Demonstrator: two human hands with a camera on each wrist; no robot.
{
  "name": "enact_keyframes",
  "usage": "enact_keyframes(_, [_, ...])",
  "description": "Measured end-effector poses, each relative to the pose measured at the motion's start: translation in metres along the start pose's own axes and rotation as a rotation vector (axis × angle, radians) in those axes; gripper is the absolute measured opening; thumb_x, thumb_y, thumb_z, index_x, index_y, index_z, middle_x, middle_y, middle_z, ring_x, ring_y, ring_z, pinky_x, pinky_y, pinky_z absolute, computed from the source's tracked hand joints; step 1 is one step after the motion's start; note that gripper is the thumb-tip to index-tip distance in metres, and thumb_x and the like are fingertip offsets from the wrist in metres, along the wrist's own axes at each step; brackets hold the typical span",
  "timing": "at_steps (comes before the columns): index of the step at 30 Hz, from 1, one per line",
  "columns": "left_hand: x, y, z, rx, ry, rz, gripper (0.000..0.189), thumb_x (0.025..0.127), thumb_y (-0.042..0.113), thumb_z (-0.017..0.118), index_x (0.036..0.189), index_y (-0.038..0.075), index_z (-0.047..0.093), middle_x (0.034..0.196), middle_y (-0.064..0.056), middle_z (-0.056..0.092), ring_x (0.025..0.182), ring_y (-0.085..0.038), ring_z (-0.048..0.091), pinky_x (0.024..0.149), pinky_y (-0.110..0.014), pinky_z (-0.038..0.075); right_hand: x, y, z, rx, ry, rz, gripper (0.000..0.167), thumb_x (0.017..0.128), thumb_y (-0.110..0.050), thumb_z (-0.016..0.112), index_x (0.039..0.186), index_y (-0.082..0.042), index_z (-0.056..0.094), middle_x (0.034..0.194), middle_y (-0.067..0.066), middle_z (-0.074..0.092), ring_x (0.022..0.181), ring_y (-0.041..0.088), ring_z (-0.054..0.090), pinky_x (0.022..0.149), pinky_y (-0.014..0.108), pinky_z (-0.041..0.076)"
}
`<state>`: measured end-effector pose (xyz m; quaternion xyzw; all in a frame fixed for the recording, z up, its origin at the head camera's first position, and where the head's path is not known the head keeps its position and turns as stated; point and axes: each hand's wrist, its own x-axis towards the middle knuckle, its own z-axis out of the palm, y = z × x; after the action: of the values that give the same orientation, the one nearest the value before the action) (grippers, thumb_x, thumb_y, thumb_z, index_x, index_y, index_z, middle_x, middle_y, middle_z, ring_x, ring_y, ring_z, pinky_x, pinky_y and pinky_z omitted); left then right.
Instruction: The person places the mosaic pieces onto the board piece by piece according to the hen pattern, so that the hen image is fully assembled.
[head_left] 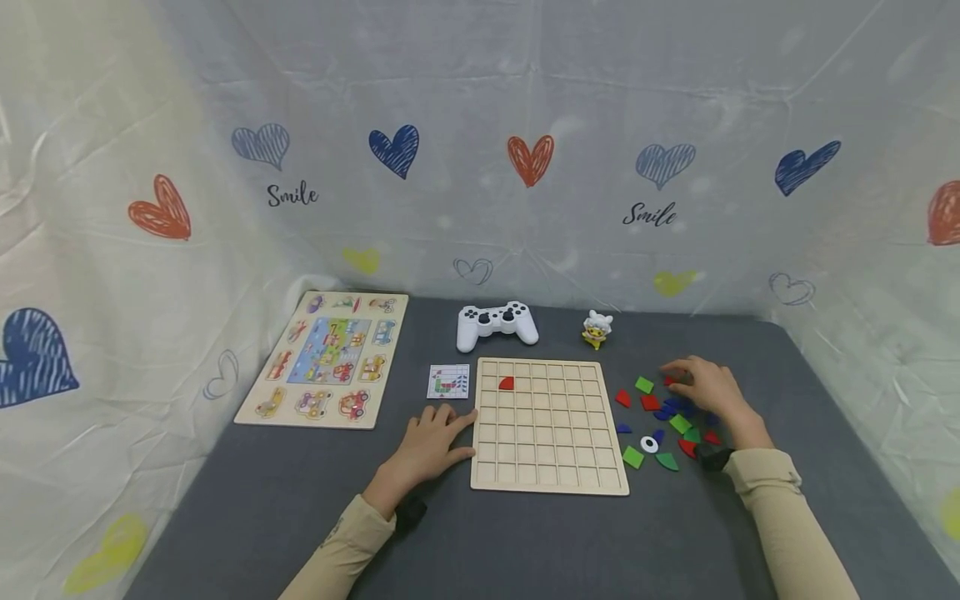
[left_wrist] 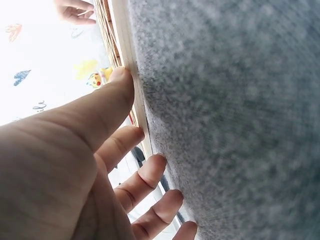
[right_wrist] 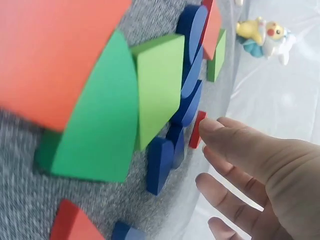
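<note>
My left hand (head_left: 431,442) lies at the left edge of a wooden grid board (head_left: 551,479), fingers spread. In the left wrist view, the thumb (left_wrist: 120,77) and index fingertip touch the board's side. One red quarter-round piece (head_left: 507,383) sits in the grid's top row. Over at the right, my right hand (head_left: 708,387) reaches the far side of a scatter of coloured pieces, its thumb and fingers apart around a small red piece (right_wrist: 198,130). The thumb tip is right at that piece. Closer to that wrist camera are a light green square (right_wrist: 160,90), several blue pieces (right_wrist: 187,102) and a green piece (right_wrist: 102,120).
A small pattern card (head_left: 448,382) lies left of the board, beside a wooden picture puzzle (head_left: 251,408). Behind the board are a white game controller (head_left: 497,323) and a small yellow-and-white figurine (head_left: 596,331). A white ring-shaped piece (head_left: 649,445) lies among the pieces. Printed sheeting hangs behind.
</note>
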<state>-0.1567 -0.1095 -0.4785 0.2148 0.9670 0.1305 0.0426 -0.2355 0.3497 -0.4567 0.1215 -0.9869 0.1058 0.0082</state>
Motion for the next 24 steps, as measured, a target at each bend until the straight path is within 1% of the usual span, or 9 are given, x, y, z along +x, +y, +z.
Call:
enact_keyframes(3, [-0.0002,-0.0002,0.0004,0.003,0.003,-0.001,0.060,0.086,0.046,0.059,0.139,0.022,0.045,0.104,-0.006,0.044,0.087,-0.021,0.034,0.073,-0.043,0.031,0.0009,0.0027,-0.0001,0.004,-0.015,0.011,0.033,0.083,-0.018,0.068,0.115,-0.007,0.065,0.094,0.014,0.060,0.073,0.024,0.056,0.062,0.041,0.040])
enact_keyframes(5, [-0.0001,-0.0005,0.0007,0.005,0.005,-0.001,0.060,0.086,0.047,0.059,0.139,0.022,0.045,0.104,-0.006,0.044,0.087,-0.022,0.034,0.073,-0.043,0.031,0.0014,0.0042,-0.0005,0.002,-0.024,0.014,0.032,0.083,-0.016,0.068,0.114,-0.007,0.065,0.095,0.014,0.060,0.078,0.028,0.058,0.065,0.045,0.041])
enact_keyframes(7, [-0.0001,-0.0005,0.0008,0.008,0.007,0.001,0.060,0.086,0.047,0.059,0.139,0.022,0.045,0.104,-0.006,0.044,0.087,-0.022,0.034,0.073,-0.043,0.031,0.0020,0.0050,-0.0009,0.004,-0.033,0.016,0.030,0.084,-0.015,0.067,0.112,-0.007,0.066,0.094,0.014,0.062,0.080,0.030,0.059,0.067,0.048,0.042])
enact_keyframes(9, [-0.0001,-0.0006,0.0010,0.007,0.008,0.003,0.060,0.086,0.047,0.059,0.139,0.022,0.045,0.104,-0.006,0.044,0.087,-0.022,0.034,0.073,-0.042,0.031,0.0025,0.0057,-0.0009,0.005,-0.038,0.018,0.028,0.084,-0.014,0.067,0.111,-0.007,0.067,0.091,0.012,0.064,0.077,0.028,0.060,0.064,0.045,0.042])
enact_keyframes(11, [0.0001,-0.0006,0.0012,0.006,0.008,0.004,0.060,0.086,0.047,0.059,0.139,0.022,0.045,0.104,-0.006,0.044,0.087,-0.022,0.034,0.073,-0.043,0.031,0.0024,0.0061,-0.0007,0.011,-0.038,0.022,0.028,0.084,-0.013,0.066,0.110,-0.006,0.067,0.086,0.009,0.065,0.070,0.022,0.058,0.060,0.039,0.042])
enact_keyframes(13, [-0.0001,-0.0007,0.0015,0.007,0.010,0.005,0.060,0.086,0.046,0.059,0.139,0.021,0.046,0.103,-0.006,0.044,0.086,-0.022,0.034,0.073,-0.043,0.031,0.0022,0.0067,-0.0002,0.026,-0.035,0.025,0.026,0.084,-0.012,0.066,0.109,-0.005,0.066,0.081,0.005,0.065,0.063,0.016,0.054,0.055,0.034,0.039])
enact_keyframes(15, [-0.0003,-0.0007,0.0017,0.010,0.010,0.004,0.060,0.086,0.046,0.060,0.138,0.021,0.046,0.102,-0.006,0.044,0.086,-0.022,0.034,0.073,-0.043,0.031,0.0017,0.0070,0.0003,0.041,-0.031,0.025,0.025,0.084,-0.012,0.066,0.107,-0.004,0.067,0.079,0.003,0.063,0.059,0.013,0.050,0.053,0.031,0.035])
enact_keyframes(19, [-0.0007,-0.0006,0.0013,0.014,0.013,0.008,0.060,0.086,0.046,0.060,0.138,0.021,0.046,0.101,-0.006,0.043,0.086,-0.022,0.034,0.072,-0.042,0.031,0.0009,0.0070,0.0009,0.060,-0.027,0.020,0.022,0.084,-0.012,0.066,0.105,-0.003,0.067,0.078,0.001,0.061,0.058,0.011,0.047,0.052,0.030,0.033])
enact_keyframes(24, [-0.0011,-0.0006,0.0004,0.006,0.015,0.009,0.060,0.086,0.046,0.060,0.138,0.021,0.047,0.100,-0.006,0.043,0.085,-0.021,0.033,0.071,-0.041,0.030,0.0014,0.0065,0.0009,0.058,-0.025,0.020,0.021,0.084,-0.015,0.067,0.102,-0.003,0.066,0.076,0.000,0.060,0.059,0.011,0.048,0.054,0.030,0.035])
